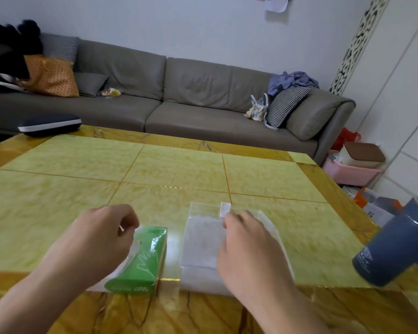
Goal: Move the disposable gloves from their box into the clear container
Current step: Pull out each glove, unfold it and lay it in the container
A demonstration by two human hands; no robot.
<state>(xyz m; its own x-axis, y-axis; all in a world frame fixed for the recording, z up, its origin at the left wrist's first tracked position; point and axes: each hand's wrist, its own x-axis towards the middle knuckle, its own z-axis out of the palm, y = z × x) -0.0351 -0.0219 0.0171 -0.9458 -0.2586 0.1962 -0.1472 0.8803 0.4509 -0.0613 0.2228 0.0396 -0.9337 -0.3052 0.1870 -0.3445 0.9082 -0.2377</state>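
Note:
The green glove box (143,263) lies flat near the table's front edge, with a white hand outline printed on top. My left hand (99,239) hovers over its left side with the fingers curled, pinching a thin translucent glove (135,248) that comes out of the box top. Right of the box stands the clear container (203,239), low and rectangular, with a white tab (225,209) at its far edge. My right hand (249,249) covers the container's right half, its curled fingertips gripping the far rim beside the tab. What the container holds is hidden.
A dark blue tumbler (393,247) stands at the table's right edge, close to my right forearm. The yellow-green tiled table (179,169) stretches away behind the box and container. A grey sofa (191,92) runs along the far side, and bags lie on the floor at right.

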